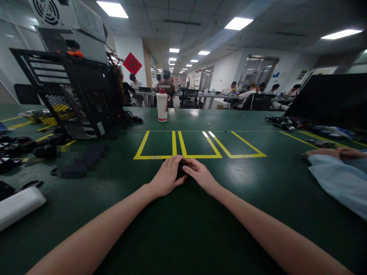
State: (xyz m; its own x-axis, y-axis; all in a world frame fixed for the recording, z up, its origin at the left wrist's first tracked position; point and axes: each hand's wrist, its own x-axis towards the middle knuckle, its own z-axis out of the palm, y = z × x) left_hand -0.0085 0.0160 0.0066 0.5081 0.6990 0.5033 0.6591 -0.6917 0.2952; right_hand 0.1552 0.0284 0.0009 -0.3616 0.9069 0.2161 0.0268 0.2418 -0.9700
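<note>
A small black object (181, 170) rests between my two hands on the green table (183, 225), mostly covered by fingers. My left hand (169, 175) is wrapped over its left side and top. From the right, the fingers of my right hand (200, 175) grip its other side, with the thumb against it. Just beyond the hands, yellow tape outlines (200, 156) mark three areas on the tabletop.
At the left stands an open black computer case (86, 95) with a power supply on top, near cables and a white object (20, 206). A white cup (162, 107) stands farther back. Another person's sleeved arms (338, 172) rest at the right, near a dark screen (332, 99).
</note>
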